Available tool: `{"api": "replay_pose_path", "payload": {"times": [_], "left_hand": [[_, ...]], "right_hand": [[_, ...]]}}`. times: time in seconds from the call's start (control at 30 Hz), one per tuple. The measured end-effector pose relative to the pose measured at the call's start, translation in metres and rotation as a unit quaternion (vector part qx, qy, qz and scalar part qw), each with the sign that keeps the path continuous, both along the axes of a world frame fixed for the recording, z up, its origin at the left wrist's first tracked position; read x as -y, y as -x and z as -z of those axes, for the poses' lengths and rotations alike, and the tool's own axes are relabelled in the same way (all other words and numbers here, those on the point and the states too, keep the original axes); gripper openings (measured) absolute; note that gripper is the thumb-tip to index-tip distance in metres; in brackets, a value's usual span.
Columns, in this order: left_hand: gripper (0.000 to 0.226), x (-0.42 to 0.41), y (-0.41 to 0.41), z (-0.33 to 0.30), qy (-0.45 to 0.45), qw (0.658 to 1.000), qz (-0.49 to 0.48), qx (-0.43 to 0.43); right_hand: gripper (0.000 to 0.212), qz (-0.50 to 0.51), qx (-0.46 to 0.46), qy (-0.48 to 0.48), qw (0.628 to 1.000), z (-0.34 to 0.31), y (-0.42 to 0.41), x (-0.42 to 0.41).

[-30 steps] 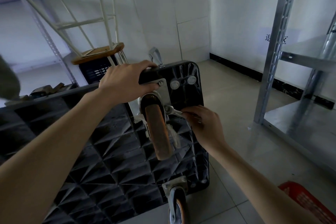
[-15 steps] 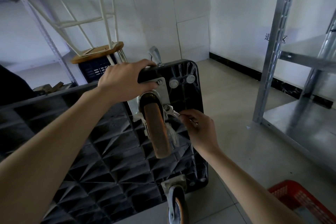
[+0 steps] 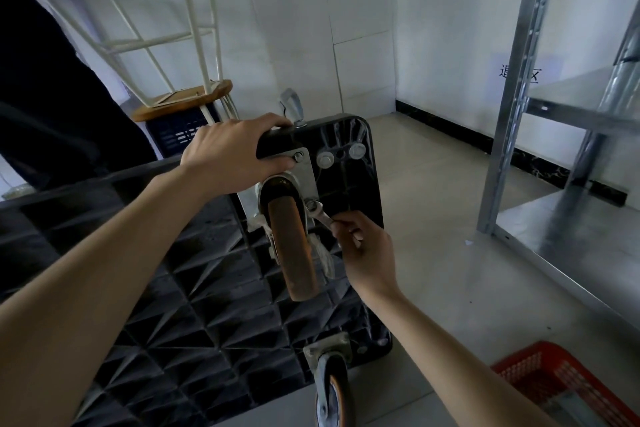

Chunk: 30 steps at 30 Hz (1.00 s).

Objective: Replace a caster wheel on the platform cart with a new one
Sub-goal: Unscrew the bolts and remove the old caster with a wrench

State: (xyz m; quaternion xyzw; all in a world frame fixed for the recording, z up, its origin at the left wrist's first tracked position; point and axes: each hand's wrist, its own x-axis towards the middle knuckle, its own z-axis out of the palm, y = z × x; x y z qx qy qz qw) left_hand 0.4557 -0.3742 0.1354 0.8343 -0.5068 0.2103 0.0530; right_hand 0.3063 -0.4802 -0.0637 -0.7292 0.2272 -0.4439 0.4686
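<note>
The black platform cart (image 3: 180,315) stands on its edge, ribbed underside facing me. A worn brown caster wheel (image 3: 292,246) sits on a metal mounting plate (image 3: 306,173) near the cart's top corner. My left hand (image 3: 232,156) grips the cart's upper edge beside that plate. My right hand (image 3: 367,253) holds a metal wrench (image 3: 320,213) whose jaw sits on a nut at the plate's lower right. A second caster (image 3: 332,388) hangs at the cart's lower corner.
A metal shelving rack (image 3: 519,114) stands on the right over the tiled floor (image 3: 433,218). A red plastic basket (image 3: 568,385) lies at the lower right. An upturned stool (image 3: 187,97) rests on a dark crate (image 3: 180,135) behind the cart. A dark sleeve (image 3: 52,97) is at upper left.
My right hand has swung the wrench handle down and to the left about the nut. The view has shifted, showing more of the red basket. My left hand keeps its grip.
</note>
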Motion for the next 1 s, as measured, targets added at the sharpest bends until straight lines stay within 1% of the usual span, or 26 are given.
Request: {"api": "replay_pose_path", "payload": {"times": [0.1, 0.3, 0.37, 0.4, 0.47, 0.5, 0.53, 0.6, 0.63, 0.67, 0.7, 0.77, 0.87, 0.93, 1.0], "left_hand": [[0.060, 0.000, 0.000, 0.000, 0.002, 1.000, -0.001, -0.005], [0.062, 0.000, 0.001, -0.001, 0.000, 1.000, -0.009, -0.012], [0.062, -0.001, 0.001, -0.001, -0.001, 1.000, -0.009, -0.012], [0.062, -0.002, 0.001, -0.001, -0.001, 1.000, -0.007, -0.011], [0.061, -0.001, 0.002, 0.000, 0.000, 1.000, -0.003, -0.008], [0.061, -0.001, 0.002, 0.000, 0.000, 1.000, -0.001, -0.004], [0.061, -0.001, 0.003, 0.000, -0.001, 1.000, 0.000, -0.001], [0.061, 0.000, 0.003, 0.000, -0.002, 1.000, -0.001, 0.007], [0.061, -0.001, 0.003, 0.000, 0.000, 1.000, -0.003, 0.008], [0.060, -0.001, 0.003, -0.001, 0.001, 1.000, -0.004, 0.010], [0.060, -0.001, 0.003, -0.001, 0.001, 1.000, -0.004, 0.010], [0.060, -0.001, 0.003, -0.001, 0.001, 1.000, -0.003, 0.006], [0.060, -0.002, 0.003, -0.001, 0.001, 1.000, -0.002, 0.004], [0.060, -0.002, 0.003, -0.001, 0.000, 1.000, -0.001, 0.003], [0.060, -0.002, 0.004, -0.001, -0.001, 1.000, -0.001, 0.002]], "right_hand": [[0.011, 0.012, -0.010, 0.024, 1.000, -0.002, -0.001, 0.000], [0.010, 0.041, -0.076, 0.102, 0.991, -0.018, 0.012, 0.012], [0.013, 0.057, -0.107, 0.165, 0.979, -0.030, 0.018, 0.015], [0.016, 0.066, -0.128, 0.215, 0.966, -0.038, 0.021, 0.018], [0.019, 0.085, -0.165, 0.333, 0.924, -0.061, 0.029, 0.025], [0.018, 0.095, -0.178, 0.398, 0.895, -0.075, 0.033, 0.027], [0.018, 0.102, -0.190, 0.463, 0.860, -0.089, 0.035, 0.028], [0.027, 0.097, -0.221, 0.575, 0.782, -0.114, 0.034, 0.024], [0.026, 0.087, -0.236, 0.613, 0.749, -0.125, 0.032, 0.020], [0.024, 0.075, -0.253, 0.637, 0.724, -0.134, 0.030, 0.017], [0.021, 0.066, -0.269, 0.649, 0.708, -0.140, 0.029, 0.017], [0.021, 0.066, -0.274, 0.651, 0.704, -0.143, 0.029, 0.020], [0.027, 0.064, -0.253, 0.633, 0.729, -0.130, 0.034, 0.030], [0.030, 0.060, -0.222, 0.607, 0.761, -0.116, 0.038, 0.039], [0.027, 0.067, -0.200, 0.563, 0.799, -0.102, 0.041, 0.048]]}}
